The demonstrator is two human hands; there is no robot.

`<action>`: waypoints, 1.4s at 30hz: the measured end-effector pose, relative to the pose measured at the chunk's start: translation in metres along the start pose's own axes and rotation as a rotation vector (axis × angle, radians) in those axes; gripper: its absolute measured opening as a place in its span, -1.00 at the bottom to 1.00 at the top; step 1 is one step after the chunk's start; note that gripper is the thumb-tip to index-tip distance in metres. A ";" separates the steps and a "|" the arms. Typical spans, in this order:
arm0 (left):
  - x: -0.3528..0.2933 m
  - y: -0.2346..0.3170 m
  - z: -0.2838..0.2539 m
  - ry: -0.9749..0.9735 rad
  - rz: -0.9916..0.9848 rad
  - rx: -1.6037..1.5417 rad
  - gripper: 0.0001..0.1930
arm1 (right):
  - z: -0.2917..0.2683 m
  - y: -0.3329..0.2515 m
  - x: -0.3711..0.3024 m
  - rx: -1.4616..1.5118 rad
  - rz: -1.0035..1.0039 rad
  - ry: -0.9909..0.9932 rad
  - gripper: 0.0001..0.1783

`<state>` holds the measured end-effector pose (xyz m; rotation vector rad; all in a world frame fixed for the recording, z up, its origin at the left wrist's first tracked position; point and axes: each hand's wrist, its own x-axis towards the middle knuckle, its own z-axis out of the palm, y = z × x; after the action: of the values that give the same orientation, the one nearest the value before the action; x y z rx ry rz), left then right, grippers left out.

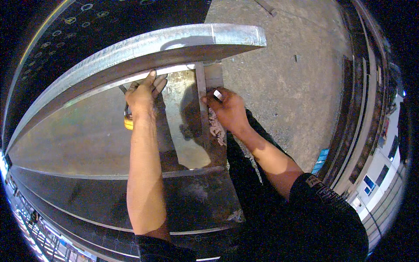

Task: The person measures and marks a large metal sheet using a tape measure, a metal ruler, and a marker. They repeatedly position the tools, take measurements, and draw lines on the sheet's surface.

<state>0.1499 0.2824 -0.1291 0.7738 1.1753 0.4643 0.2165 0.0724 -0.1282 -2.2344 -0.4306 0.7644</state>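
Observation:
A metal framing square (200, 81) lies on the web of a steel beam (87, 131), its long blade running along the raised flange (144, 41). My left hand (144, 94) holds that blade, a fingertip pressed on it and the other fingers bent beside it. By my left wrist a yellow-and-black tape measure (128, 122) rests on the web, partly hidden. My right hand (227, 108) is closed around a short white marking stick (217, 94), likely chalk. Its fingertips are at the outer edge of the square's short arm, near the beam's end.
Flaky, pale patches (216, 129) mark the beam's end below my right hand. A dark steel plate with chalked circles (70, 20) stands beyond the flange. Concrete ground (288, 74) stretches to the right, with long steel sections (360, 105) at its far side.

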 end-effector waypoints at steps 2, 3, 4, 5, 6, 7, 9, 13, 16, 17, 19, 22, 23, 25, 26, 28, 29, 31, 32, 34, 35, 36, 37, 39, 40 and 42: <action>0.002 -0.004 0.000 0.057 0.017 -0.012 -0.66 | -0.004 0.001 0.002 0.013 0.031 -0.055 -0.70; 0.003 -0.005 0.000 0.088 0.025 -0.019 -0.67 | -0.009 0.002 -0.003 -0.021 0.010 -0.063 -0.69; 0.004 -0.005 -0.001 0.094 0.050 -0.040 -0.68 | -0.015 0.001 -0.013 -0.055 -0.011 -0.073 -0.69; -0.001 -0.005 0.006 0.091 0.056 -0.063 -0.70 | -0.025 0.003 -0.027 -0.101 -0.017 -0.077 -0.68; -0.005 -0.005 0.008 0.096 0.071 -0.083 -0.71 | -0.026 0.012 -0.045 -0.156 -0.008 -0.159 -0.68; 0.009 -0.014 -0.005 0.033 0.062 -0.097 -0.73 | -0.022 0.027 -0.065 -0.211 0.000 -0.242 -0.68; 0.006 -0.011 0.000 0.038 0.021 -0.058 -0.74 | -0.015 0.049 -0.096 -0.299 -0.192 -0.270 -0.65; 0.000 -0.007 0.003 0.057 0.043 -0.022 -0.74 | -0.007 0.046 -0.117 -0.253 -0.105 -0.264 -0.60; 0.006 -0.010 -0.003 0.030 0.054 -0.052 -0.75 | 0.006 0.052 -0.118 -0.271 -0.141 -0.231 -0.60; 0.006 -0.011 -0.003 0.029 0.041 -0.058 -0.74 | 0.008 0.054 -0.118 -0.293 -0.153 -0.223 -0.60; 0.006 -0.011 -0.002 0.028 0.016 -0.070 -0.73 | 0.009 0.068 -0.117 -0.239 -0.197 -0.245 -0.60; 0.008 -0.013 -0.004 0.003 0.042 -0.071 -0.72 | 0.008 0.071 -0.114 -0.195 -0.289 -0.221 -0.61; 0.008 -0.013 -0.004 0.020 0.036 -0.070 -0.72 | 0.008 0.070 -0.114 -0.185 -0.322 -0.201 -0.62; 0.009 -0.014 -0.006 -0.012 0.036 -0.082 -0.72 | 0.006 0.066 -0.115 -0.176 -0.283 -0.239 -0.62; 0.009 -0.014 -0.006 -0.010 0.038 -0.072 -0.72 | 0.005 0.066 -0.115 -0.172 -0.265 -0.257 -0.62; 0.009 -0.014 -0.006 -0.021 0.040 -0.063 -0.73 | 0.009 0.069 -0.117 -0.135 -0.269 -0.218 -0.64; 0.010 -0.014 -0.007 -0.033 0.040 -0.066 -0.74 | 0.011 0.071 -0.116 -0.118 -0.272 -0.198 -0.63; 0.012 -0.015 -0.007 -0.021 0.046 -0.057 -0.75 | 0.010 0.073 -0.115 -0.138 -0.264 -0.232 -0.60; 0.010 -0.014 -0.005 0.002 0.049 -0.047 -0.75 | 0.010 0.074 -0.116 -0.150 -0.258 -0.248 -0.59; 0.008 -0.014 -0.002 0.033 0.049 -0.044 -0.76 | 0.001 0.073 -0.123 -0.228 -0.149 -0.321 -0.64; 0.009 -0.014 -0.002 0.043 0.051 -0.051 -0.75 | -0.004 0.073 -0.126 -0.265 -0.099 -0.358 -0.67; 0.009 -0.014 -0.002 0.053 0.053 -0.058 -0.75 | -0.009 0.074 -0.131 -0.301 -0.136 -0.359 -0.70; 0.009 -0.014 -0.003 0.046 0.058 -0.071 -0.75 | -0.013 0.075 -0.135 -0.336 -0.173 -0.359 -0.72; 0.009 -0.015 -0.001 0.023 0.065 -0.103 -0.74 | -0.025 0.081 -0.141 -0.362 -0.225 -0.373 -0.77; 0.008 -0.016 -0.001 0.029 0.069 -0.101 -0.74 | -0.028 0.090 -0.145 -0.348 -0.242 -0.391 -0.78; 0.006 -0.013 0.003 0.041 0.085 -0.103 -0.74 | -0.037 0.087 -0.142 -0.353 -0.275 -0.420 -0.80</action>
<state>0.1542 0.2767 -0.1417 0.7297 1.1498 0.6091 0.1379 -0.0779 -0.1149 -2.2526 -1.1270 1.0742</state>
